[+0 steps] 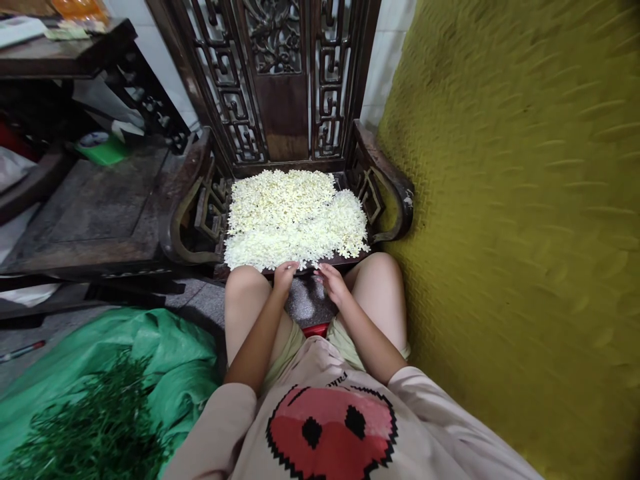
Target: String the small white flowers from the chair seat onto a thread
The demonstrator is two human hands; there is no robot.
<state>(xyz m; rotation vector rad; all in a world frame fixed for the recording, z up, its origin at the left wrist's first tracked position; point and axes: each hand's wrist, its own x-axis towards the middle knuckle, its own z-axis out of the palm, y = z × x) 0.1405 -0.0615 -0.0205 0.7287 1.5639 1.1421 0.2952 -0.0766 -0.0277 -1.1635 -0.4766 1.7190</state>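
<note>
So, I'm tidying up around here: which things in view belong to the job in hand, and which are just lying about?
Job in hand:
white flowers
carved chair under them

Seemingly just lying about:
green roll at left
pen-like stick on the floor
leafy greens, role unclear

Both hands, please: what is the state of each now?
Left hand: fingers curled near the white flowers; hold cannot be told.
Right hand: fingers bent near them; hold cannot be told.
</note>
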